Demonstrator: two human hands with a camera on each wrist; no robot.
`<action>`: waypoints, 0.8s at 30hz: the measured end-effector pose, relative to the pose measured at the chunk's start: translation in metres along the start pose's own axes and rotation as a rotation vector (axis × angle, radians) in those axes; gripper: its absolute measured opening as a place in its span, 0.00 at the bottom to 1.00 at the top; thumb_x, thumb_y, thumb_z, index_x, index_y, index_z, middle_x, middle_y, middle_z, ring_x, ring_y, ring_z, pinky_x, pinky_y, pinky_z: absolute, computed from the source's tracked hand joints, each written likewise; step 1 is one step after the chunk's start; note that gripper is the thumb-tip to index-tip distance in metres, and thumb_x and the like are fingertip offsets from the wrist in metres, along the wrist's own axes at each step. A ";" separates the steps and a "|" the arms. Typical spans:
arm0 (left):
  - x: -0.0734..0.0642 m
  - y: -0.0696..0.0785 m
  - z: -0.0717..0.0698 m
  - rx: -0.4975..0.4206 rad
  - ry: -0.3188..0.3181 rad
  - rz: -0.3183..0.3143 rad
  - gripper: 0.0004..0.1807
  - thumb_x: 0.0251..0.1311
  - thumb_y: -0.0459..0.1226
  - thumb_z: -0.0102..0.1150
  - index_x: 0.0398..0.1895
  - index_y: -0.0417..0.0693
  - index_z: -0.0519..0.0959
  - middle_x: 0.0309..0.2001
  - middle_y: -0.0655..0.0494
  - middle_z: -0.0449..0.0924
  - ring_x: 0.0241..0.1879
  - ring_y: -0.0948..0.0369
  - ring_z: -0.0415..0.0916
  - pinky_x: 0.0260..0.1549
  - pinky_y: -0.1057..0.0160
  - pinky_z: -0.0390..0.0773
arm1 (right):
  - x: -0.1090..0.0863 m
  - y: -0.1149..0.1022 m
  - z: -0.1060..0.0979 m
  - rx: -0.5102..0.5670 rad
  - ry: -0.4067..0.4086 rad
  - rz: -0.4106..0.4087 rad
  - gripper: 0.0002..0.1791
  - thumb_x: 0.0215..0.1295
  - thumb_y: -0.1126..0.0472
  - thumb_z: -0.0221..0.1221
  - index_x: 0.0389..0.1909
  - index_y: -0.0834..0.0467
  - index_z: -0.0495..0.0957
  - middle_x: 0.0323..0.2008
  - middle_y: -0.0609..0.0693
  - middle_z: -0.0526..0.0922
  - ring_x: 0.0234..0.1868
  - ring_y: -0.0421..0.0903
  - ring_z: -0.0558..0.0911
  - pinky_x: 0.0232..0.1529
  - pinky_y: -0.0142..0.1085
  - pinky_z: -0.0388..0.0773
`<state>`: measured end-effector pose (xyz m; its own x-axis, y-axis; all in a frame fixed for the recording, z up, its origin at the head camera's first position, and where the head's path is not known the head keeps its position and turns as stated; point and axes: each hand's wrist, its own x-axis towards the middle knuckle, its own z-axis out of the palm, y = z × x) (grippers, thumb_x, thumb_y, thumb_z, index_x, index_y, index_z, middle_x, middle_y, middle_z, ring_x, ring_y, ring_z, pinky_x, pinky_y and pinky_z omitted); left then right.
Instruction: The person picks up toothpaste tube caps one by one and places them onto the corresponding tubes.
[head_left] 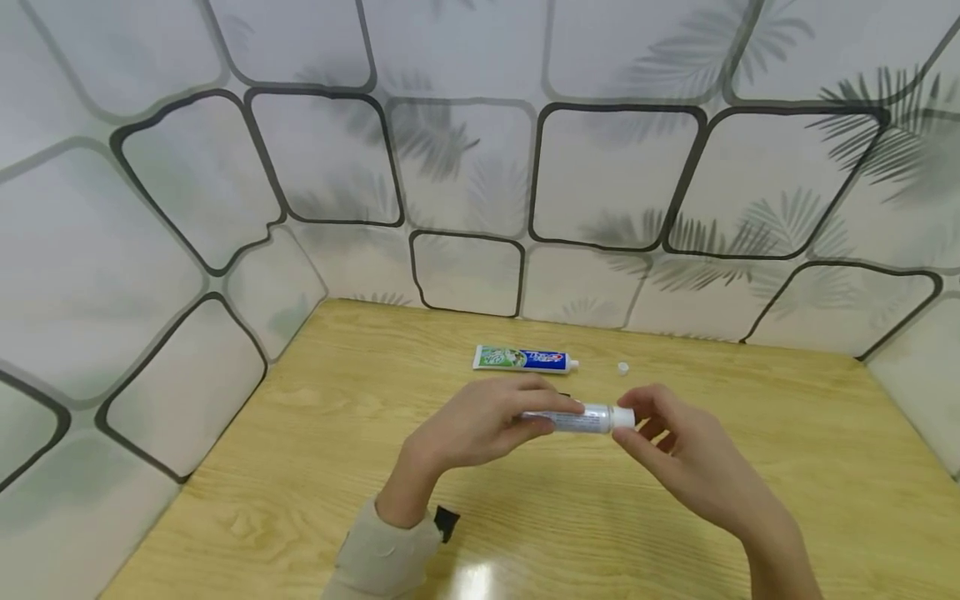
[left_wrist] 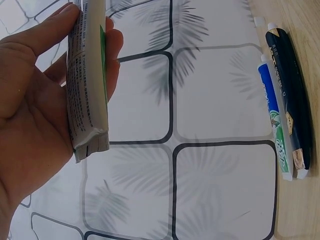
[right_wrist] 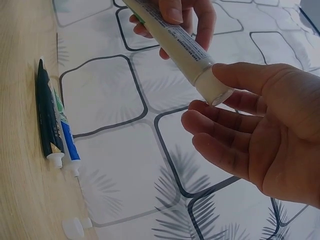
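My left hand (head_left: 480, 423) grips a whitish toothpaste tube (head_left: 588, 418) held sideways above the table, thumb on one face and fingers on the other. Small print covers the side seen in the left wrist view, with a strip of green along its edge. The tube's white cap (head_left: 622, 418) points right and sits on its end. At that cap my right hand (head_left: 693, 462) has its thumb and fingertips, pinching it; the remaining fingers are loosely bent in the right wrist view. The left palm (left_wrist: 35, 130) lies beside the tube's flat crimped end.
Beyond the hands, a blue and green toothpaste tube (head_left: 525, 360) lies on the wooden table (head_left: 360, 400). A black tube (left_wrist: 292, 100) lies alongside it, mostly hidden in the head view. Uncapped white nozzles show on both. Small white caps (right_wrist: 74, 228) lie near them. Patterned walls (head_left: 465, 275) border the table.
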<state>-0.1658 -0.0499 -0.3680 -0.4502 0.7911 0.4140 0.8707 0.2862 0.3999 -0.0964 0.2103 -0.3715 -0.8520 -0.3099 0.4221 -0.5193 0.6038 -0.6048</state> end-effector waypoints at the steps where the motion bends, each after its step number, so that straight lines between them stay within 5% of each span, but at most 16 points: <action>1: 0.001 0.000 0.000 -0.002 -0.001 0.003 0.17 0.67 0.37 0.61 0.58 0.57 0.81 0.53 0.60 0.81 0.41 0.68 0.74 0.40 0.70 0.73 | -0.001 0.000 0.000 0.001 0.003 0.001 0.16 0.63 0.69 0.65 0.49 0.55 0.76 0.37 0.42 0.82 0.32 0.34 0.79 0.26 0.32 0.78; 24: 0.001 0.000 -0.001 -0.017 -0.024 -0.002 0.17 0.68 0.37 0.60 0.59 0.56 0.81 0.54 0.59 0.81 0.44 0.67 0.75 0.42 0.68 0.75 | 0.003 0.001 0.001 0.000 -0.066 0.079 0.04 0.74 0.62 0.56 0.44 0.55 0.78 0.29 0.40 0.81 0.27 0.35 0.78 0.25 0.32 0.75</action>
<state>-0.1668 -0.0498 -0.3671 -0.4467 0.8033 0.3939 0.8664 0.2785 0.4144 -0.0998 0.2097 -0.3717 -0.8928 -0.3089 0.3278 -0.4502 0.6285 -0.6343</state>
